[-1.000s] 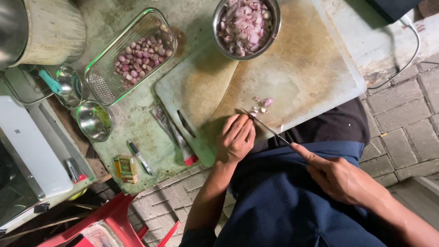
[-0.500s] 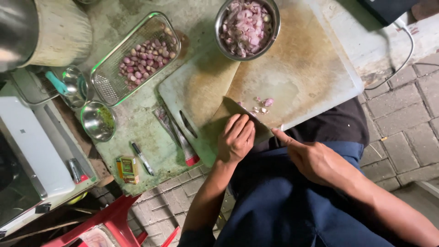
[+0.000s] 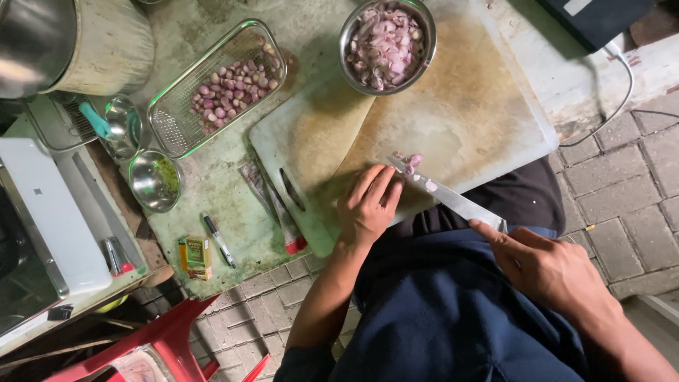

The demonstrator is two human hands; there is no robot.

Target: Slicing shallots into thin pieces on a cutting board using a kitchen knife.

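Right hand: your right hand (image 3: 559,272) was closed round the handle of the long steel kitchen knife (image 3: 453,200), forefinger stretched along the spine.
Left hand: your left hand (image 3: 369,205) lay flat, fingers loosely curled, holding nothing, fingertips beside the blade.
Knife axis: the knife ran slantwise from the handle at your lap up to its tip.
Shallot pieces: small pink-purple shallot pieces (image 3: 411,165) sat on the stained white plastic cutting board (image 3: 474,106), touching the knife tip.
Handling: they looked light, soft and slippery; pinching them from the sides seemed safest.
Nearby: a round steel bowl of sliced shallots (image 3: 387,44) stood at the board's far edge.
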